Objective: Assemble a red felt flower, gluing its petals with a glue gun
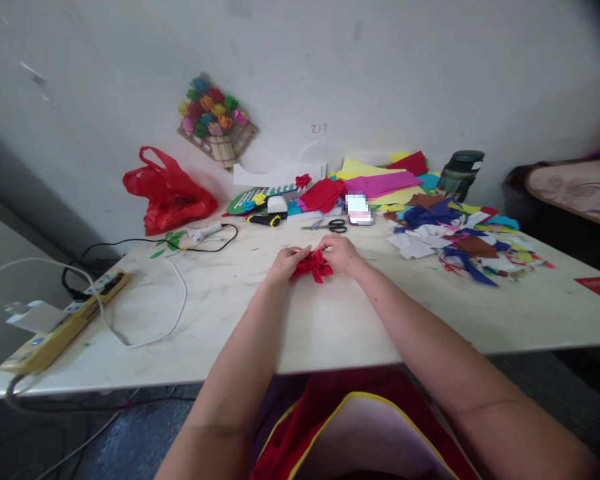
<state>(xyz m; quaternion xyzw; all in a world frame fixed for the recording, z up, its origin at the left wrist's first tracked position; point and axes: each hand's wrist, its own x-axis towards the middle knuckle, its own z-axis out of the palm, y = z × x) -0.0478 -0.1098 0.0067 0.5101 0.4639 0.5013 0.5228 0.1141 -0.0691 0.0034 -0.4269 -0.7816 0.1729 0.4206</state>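
At the frame's centre, the left hand [286, 261] and right hand [342, 254] pinch a red paper flower [319, 268], apparently shaping it; the next move probably calls for gentle pressure.

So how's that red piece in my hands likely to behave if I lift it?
The red piece is probably light, being small and thin-looking. Its spread flaps may flop. It could crease easily, since it looks crumpled between left hand and right hand.
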